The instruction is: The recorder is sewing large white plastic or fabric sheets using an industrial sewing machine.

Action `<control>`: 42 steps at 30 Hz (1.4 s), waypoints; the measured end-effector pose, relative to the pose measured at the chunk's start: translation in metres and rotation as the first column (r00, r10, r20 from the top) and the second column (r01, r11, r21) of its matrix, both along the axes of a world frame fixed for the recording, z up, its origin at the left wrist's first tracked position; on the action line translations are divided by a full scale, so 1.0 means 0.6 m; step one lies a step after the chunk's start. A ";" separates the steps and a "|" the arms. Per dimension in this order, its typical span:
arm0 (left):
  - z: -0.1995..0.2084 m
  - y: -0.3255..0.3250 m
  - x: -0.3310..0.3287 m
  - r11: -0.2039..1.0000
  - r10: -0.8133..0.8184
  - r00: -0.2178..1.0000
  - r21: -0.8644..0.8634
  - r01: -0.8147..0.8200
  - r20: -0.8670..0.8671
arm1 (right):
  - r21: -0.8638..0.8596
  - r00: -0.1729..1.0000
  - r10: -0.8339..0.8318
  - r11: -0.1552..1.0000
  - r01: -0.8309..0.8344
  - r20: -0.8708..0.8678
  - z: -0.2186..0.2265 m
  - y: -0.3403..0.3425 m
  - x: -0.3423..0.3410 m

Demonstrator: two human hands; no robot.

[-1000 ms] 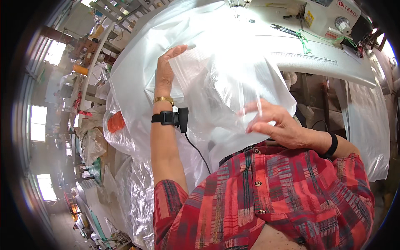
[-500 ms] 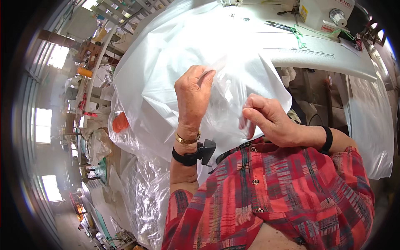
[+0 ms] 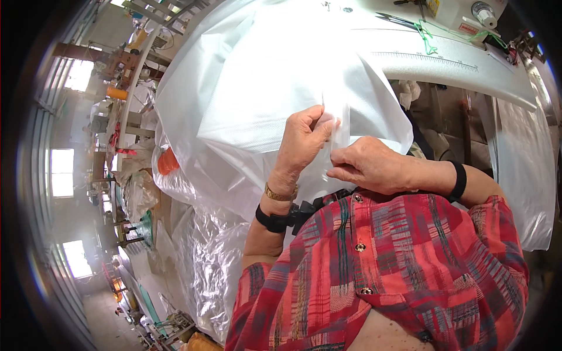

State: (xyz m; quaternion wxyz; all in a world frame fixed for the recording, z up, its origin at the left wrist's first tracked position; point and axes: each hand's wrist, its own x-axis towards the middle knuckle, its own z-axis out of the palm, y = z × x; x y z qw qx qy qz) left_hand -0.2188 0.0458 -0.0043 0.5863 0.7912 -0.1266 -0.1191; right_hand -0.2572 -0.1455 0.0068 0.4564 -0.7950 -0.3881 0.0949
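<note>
A large sheet of white, shiny plastic [image 3: 257, 99] spreads over the work table and hangs down in front of me. My left hand [image 3: 298, 143], with a watch and a black strap at the wrist, pinches a narrow clear plastic strip [image 3: 343, 120] between thumb and fingers. Just to the right and slightly nearer, my right hand [image 3: 370, 167] has its thumb and forefinger closed on the same strip, lower down. The strip stands roughly upright between the hands, over the white sheet. Its lower end is hidden behind my right fingers.
A sewing machine [image 3: 465, 14] stands at the far right on a white table with a printed ruler scale [image 3: 421, 57]. Dark tweezers [image 3: 397, 21] and green thread [image 3: 427, 41] lie there. Crinkled clear plastic [image 3: 213, 263] hangs at the left; more plastic sheeting [image 3: 524, 187] hangs at the right.
My left hand has moved right and slightly down, closer to my right hand. The loose clear film between them now appears as a narrow, straighter strip. My right fingers have drawn closer together.
</note>
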 end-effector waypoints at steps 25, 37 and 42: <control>-0.013 -0.002 -0.020 0.922 0.107 0.983 -0.354 -0.155 -0.151 | -0.079 0.946 0.060 0.996 -0.037 0.318 0.039 -0.032 -0.014; 0.047 -0.009 -0.025 0.968 0.166 0.985 -0.183 -0.171 -0.046 | -0.527 0.900 -0.083 0.786 0.323 0.429 -0.010 -0.180 -0.022; 0.061 -0.016 -0.027 0.994 0.106 0.990 -0.033 -0.104 0.089 | -0.190 0.896 -0.032 0.974 0.128 0.442 0.058 -0.102 -0.017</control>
